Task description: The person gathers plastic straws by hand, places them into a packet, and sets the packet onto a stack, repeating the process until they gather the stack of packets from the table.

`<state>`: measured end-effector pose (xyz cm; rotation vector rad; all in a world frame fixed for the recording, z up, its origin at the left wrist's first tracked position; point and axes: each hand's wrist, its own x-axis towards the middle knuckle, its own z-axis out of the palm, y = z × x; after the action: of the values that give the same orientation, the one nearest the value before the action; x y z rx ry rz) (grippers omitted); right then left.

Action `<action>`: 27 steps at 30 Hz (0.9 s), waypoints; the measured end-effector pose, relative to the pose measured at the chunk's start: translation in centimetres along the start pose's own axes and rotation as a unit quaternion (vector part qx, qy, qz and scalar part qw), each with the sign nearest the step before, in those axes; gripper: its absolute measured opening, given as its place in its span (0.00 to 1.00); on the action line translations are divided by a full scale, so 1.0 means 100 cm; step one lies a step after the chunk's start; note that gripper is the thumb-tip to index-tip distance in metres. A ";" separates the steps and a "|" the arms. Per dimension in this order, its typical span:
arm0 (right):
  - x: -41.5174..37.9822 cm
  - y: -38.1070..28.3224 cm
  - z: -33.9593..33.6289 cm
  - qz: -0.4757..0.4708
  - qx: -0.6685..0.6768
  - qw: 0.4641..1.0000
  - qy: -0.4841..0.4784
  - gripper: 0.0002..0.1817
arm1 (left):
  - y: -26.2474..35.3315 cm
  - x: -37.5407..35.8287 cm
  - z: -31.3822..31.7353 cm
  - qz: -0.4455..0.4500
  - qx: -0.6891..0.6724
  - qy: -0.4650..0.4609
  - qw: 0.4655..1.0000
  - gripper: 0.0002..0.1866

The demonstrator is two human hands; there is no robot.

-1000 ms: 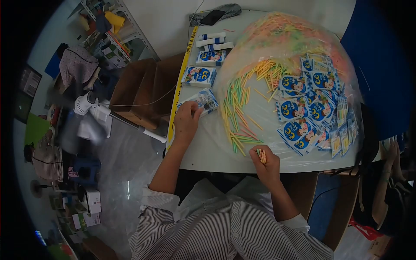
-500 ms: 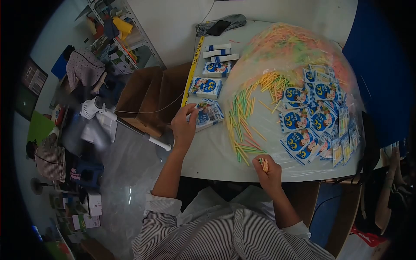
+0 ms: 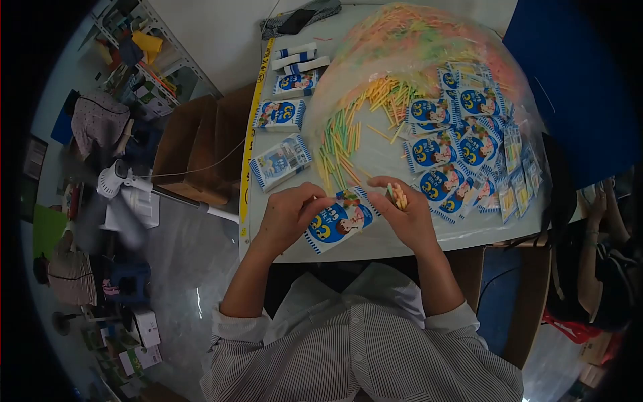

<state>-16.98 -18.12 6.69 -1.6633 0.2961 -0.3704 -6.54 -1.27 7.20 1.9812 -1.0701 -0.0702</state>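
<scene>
My left hand (image 3: 284,216) pinches the upper left side of a blue-and-white printed packet (image 3: 341,222) over the front of the table. At the packet's upper right edge is my right hand (image 3: 414,218), curled around a small bundle of pastel sticks (image 3: 399,195) whose ends poke out between thumb and fingers. Just beyond both hands, loose yellow, green and pink sticks (image 3: 340,146) lie on the spread-out clear plastic bag (image 3: 375,157). Many similar packets (image 3: 432,151) are piled on the right, some showing sticks through their clear backs.
Stacked packets (image 3: 281,162) and white banded bundles (image 3: 307,65) line the table's left side by yellow tape (image 3: 253,134). A phone (image 3: 296,21) lies on cloth at the back. Cardboard boxes (image 3: 184,144) and a fan (image 3: 115,177) stand left; two people sit beyond. Another person's arm (image 3: 593,248) shows right.
My left hand has left the stack, bringing a packet to the front middle. My right hand, still holding sticks, now meets it at the packet's edge. The view has shifted slightly.
</scene>
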 end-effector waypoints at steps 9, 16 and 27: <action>-0.009 0.013 0.000 -0.062 -0.046 0.996 0.033 0.09 | 0.009 -0.008 0.011 0.114 0.118 0.219 0.962 0.15; -0.011 0.013 0.018 -0.384 -0.265 0.881 0.073 0.09 | 0.026 -0.024 0.055 -0.115 -0.281 0.154 0.940 0.13; -0.015 0.022 0.038 -0.344 -0.246 0.906 0.016 0.07 | 0.024 -0.033 0.047 -0.199 -0.314 0.172 0.912 0.06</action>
<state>-16.80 -14.33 3.97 -2.2401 -0.2168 -0.9084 -12.15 -2.71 4.84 1.5086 -0.3347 -0.2418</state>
